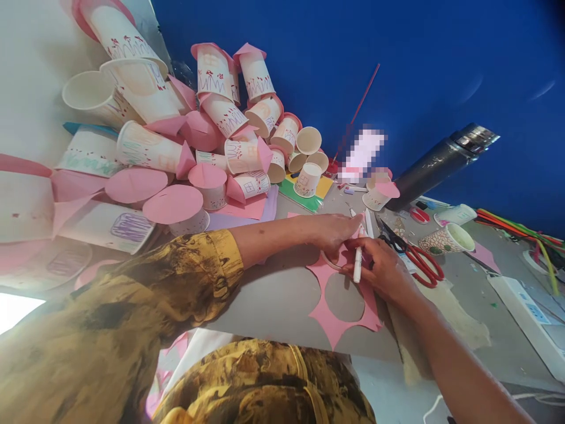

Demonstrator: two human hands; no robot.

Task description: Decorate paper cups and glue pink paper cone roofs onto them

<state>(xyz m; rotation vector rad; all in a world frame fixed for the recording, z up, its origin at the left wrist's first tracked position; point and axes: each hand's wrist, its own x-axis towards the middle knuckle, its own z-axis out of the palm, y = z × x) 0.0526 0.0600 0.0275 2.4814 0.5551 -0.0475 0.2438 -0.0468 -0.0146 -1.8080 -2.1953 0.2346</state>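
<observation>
My right hand (383, 266) is closed round a white marker (358, 264), its tip down on a pink paper sheet (335, 321) with a round hole cut from it. My left hand (335, 231) lies on top of a round object at the sheet's far edge, pressing it down with fingers together; most of that object is hidden under the hand. Red-handled scissors (419, 259) lie just right of my right hand on the grey table (273, 300).
A big pile of decorated paper cups with pink paper lids (176, 141) fills the left and back. A dark metal flask (436, 162), a patterned cup (445, 240), coloured sticks (521, 227) and a white power strip (529, 312) sit at the right.
</observation>
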